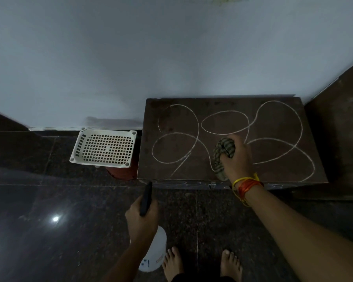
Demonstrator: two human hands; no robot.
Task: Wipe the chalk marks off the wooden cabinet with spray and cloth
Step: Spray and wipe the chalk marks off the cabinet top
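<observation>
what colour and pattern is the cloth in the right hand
The cloth is dull green with dark stripes, bunched up; it shows in the head view.

no readable text, spray bottle [153, 255] label too small and blurred, chalk marks [228, 137] only loops

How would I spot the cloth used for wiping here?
Find the dark wooden cabinet against the pale wall, its top looped with chalk marks. The right hand presses a bunched cloth near its front middle. It alone is striped, green and dark.
</observation>
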